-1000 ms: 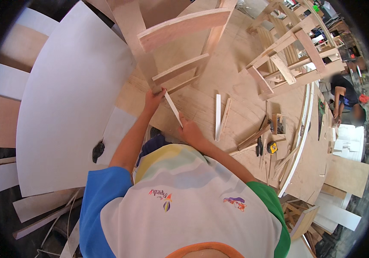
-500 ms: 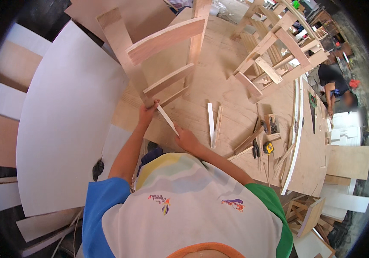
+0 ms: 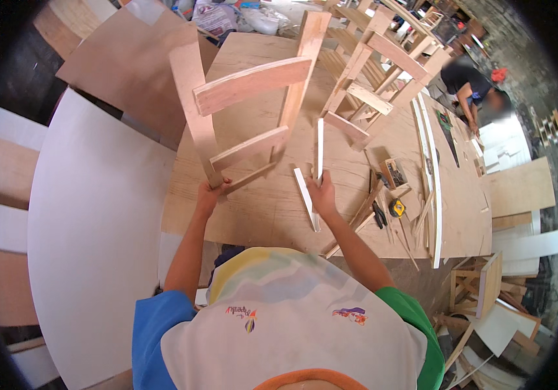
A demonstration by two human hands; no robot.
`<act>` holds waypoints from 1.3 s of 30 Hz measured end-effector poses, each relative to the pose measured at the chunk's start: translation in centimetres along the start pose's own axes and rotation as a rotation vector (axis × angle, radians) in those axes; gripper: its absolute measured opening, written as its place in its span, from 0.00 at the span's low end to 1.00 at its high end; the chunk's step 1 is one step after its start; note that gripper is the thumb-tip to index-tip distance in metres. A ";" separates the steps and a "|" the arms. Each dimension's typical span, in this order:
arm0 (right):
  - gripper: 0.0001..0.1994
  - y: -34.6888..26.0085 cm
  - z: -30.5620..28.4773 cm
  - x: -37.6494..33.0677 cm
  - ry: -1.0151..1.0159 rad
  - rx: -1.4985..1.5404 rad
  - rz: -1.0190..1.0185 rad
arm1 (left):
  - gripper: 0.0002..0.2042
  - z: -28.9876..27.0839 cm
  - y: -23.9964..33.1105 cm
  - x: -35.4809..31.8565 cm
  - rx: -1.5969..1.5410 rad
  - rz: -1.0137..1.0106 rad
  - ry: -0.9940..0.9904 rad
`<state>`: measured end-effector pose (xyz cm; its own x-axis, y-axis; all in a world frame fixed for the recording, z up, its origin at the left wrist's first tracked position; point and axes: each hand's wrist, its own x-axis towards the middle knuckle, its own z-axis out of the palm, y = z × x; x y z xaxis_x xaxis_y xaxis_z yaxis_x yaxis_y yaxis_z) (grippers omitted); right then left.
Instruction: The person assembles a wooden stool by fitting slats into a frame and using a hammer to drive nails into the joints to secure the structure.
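Along six o'clock, the near edge of a plywood table (image 3: 259, 221) runs just beyond the wearer's pale shirt (image 3: 298, 292); toward nine, a large white sheet (image 3: 90, 227) lies beside it. Bare plywood gives room between the left hand (image 3: 211, 190) and the right hand (image 3: 321, 193), while toward three the space narrows with black pliers (image 3: 379, 216), a yellow tape measure (image 3: 397, 208) and a small wooden box (image 3: 397, 186), and a long pale strip (image 3: 436, 214) beyond them. At nine, the left hand has its fingers closed on the foot of a wooden frame (image 3: 253, 84), which stands at eleven with a curved slat across it. Near the middle, the right hand is curled round a white-edged strip (image 3: 320, 146); a second strip (image 3: 304, 195) lies just beside that hand, on its nine o'clock side. Another wooden structure (image 3: 396, 55) stands at one, and a co-worker (image 3: 456, 79) bends over at two. Half a second ago the held strip slanted between both hands; now it points toward twelve, in the right hand alone
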<state>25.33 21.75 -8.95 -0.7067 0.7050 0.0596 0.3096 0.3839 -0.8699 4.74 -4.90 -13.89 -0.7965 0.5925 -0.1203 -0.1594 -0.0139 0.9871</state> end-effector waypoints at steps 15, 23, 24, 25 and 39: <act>0.11 -3.0 -3.2 0.8 0.318 0.650 -0.003 | 0.07 3.5 2.5 1.4 0.130 -0.122 -0.547; 0.09 -2.7 -4.1 0.3 0.351 0.535 -0.003 | 0.08 4.3 2.2 1.9 0.110 -0.107 -0.514; 0.09 -2.8 -4.1 0.5 0.359 0.550 -0.032 | 0.08 4.5 2.3 2.0 0.113 -0.102 -0.496; 0.09 -3.0 -4.1 0.7 0.365 0.565 -0.061 | 0.08 4.6 2.4 2.0 0.130 -0.087 -0.484; 0.10 -3.2 -4.6 2.6 0.256 0.466 -0.123 | 0.11 5.5 0.6 3.0 0.097 0.057 -0.297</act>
<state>25.40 25.12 -3.78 -0.5245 0.8165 0.2413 -0.1217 0.2086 -0.9704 5.49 1.27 -13.08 -0.5951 0.8026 -0.0426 -0.0521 0.0144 0.9985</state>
